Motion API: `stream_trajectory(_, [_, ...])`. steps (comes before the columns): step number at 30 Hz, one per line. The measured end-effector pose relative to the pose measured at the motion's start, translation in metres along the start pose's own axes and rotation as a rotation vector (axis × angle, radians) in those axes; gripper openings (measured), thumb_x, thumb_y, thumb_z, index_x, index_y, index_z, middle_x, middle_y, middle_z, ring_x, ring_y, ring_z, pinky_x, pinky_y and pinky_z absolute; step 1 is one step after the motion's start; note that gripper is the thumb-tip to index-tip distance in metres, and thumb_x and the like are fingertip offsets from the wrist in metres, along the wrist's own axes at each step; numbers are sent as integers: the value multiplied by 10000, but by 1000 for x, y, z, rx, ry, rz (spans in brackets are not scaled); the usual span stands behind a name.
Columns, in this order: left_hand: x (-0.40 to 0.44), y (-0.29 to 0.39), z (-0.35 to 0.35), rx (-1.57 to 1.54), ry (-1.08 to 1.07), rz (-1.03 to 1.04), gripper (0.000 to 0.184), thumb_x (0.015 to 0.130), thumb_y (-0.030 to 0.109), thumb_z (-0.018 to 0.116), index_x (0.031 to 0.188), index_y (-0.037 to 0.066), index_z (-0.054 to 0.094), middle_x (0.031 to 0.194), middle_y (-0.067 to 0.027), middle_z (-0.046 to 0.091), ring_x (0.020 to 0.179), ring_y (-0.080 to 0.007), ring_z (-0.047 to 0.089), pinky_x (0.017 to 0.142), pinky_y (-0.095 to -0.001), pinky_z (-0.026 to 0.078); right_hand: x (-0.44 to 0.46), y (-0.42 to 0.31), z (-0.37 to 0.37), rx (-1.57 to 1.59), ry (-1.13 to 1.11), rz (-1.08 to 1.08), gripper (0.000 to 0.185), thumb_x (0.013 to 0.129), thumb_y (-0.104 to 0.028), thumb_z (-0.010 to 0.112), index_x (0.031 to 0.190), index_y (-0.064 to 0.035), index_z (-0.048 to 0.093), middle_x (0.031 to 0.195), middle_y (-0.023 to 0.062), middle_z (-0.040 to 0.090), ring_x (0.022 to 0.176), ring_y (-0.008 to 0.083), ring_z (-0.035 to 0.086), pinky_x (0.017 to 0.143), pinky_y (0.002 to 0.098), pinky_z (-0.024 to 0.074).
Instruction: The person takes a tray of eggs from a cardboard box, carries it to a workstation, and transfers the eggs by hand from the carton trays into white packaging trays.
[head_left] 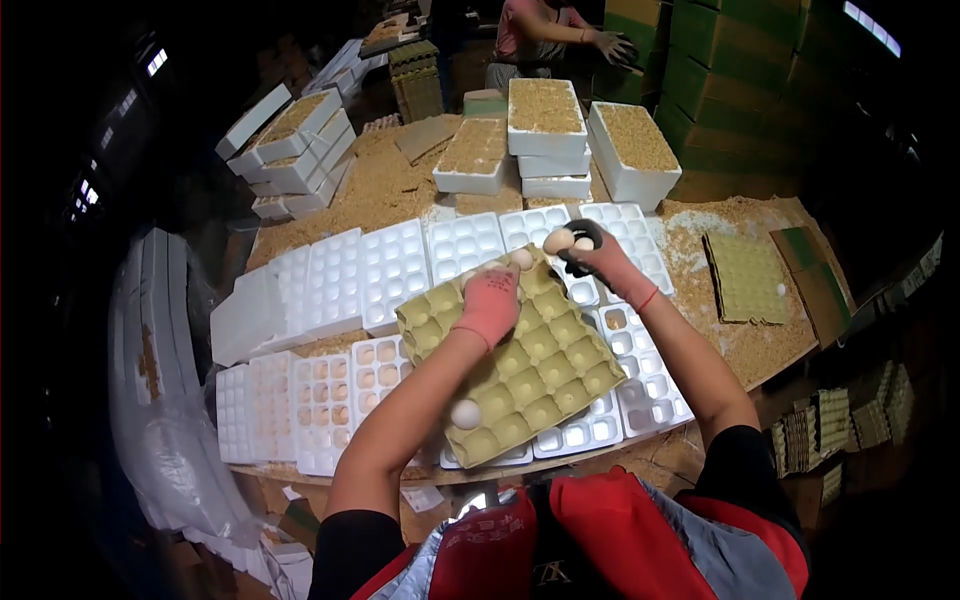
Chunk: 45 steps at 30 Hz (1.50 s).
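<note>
A tan pulp egg tray [540, 350] lies at a slant over the white foam trays in front of me. One egg [466, 414] sits in its near left corner, and most of its other cups hold nothing. My left hand [491, 302], in a pink glove, is over the tray with its fingers curled against an egg [521, 259] near the far edge; its fingertips are partly hidden. Just beyond the tray's far right corner, my right hand [603, 262], in a pink and dark glove, is closed around two eggs [560, 241] above a foam tray [618, 225].
Foam trays with eggs [322, 395] stand at the left. Foam boxes filled with sawdust [546, 106] are stacked at the back. Another pulp tray [745, 278] lies at the right with a small white object on it. A person [540, 35] works beyond the table.
</note>
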<state>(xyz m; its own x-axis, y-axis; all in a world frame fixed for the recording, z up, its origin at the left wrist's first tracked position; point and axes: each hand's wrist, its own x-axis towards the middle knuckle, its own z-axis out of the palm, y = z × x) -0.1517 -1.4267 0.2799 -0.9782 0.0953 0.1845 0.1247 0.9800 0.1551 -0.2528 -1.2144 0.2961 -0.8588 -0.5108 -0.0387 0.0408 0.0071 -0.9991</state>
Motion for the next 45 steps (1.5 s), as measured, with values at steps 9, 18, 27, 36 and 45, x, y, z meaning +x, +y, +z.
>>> stream_trajectory(9, [-10,-46,-45,-196,7,-266,504,762,294,781,1228,132,680,1379,-197,520,1185,-339,578,1010,-415,478,58,2,60,-1670,-159,-534,185,840,-175,599,958,-97,718,1274,179,545,1032,331,608,794,406,553])
stream_trajectory(18, [-24,-91,-21,53,158,-239,305,910,334,667,1075,89,741,1234,-124,646,1035,-278,634,829,-355,502,31,-27,80,-126,-30,55,454,939,-457,610,1110,-43,680,971,39,690,795,162,672,663,264,475])
stream_trajectory(27, [-384,-329,-20,-1245,393,-1057,323,914,286,692,1084,13,722,1287,-153,618,1063,-232,639,855,-358,529,-19,37,486,-767,-796,-28,578,766,-429,764,1214,-71,694,1030,155,716,952,273,693,871,359,538])
stream_trajectory(36, [-469,-379,0,-1056,295,-938,487,893,197,637,1361,88,559,1238,-214,563,1141,-401,565,972,-457,473,43,147,600,-1006,-418,-436,420,796,-200,725,1202,-158,628,1241,197,534,909,394,660,783,459,540])
stream_trajectory(45, [-479,-368,-13,-574,41,-788,518,838,129,652,1332,42,518,1333,-245,502,1238,-404,506,1010,-432,455,-95,136,574,-897,-564,-249,457,846,-80,637,1294,-145,578,1238,162,520,970,365,635,820,447,529])
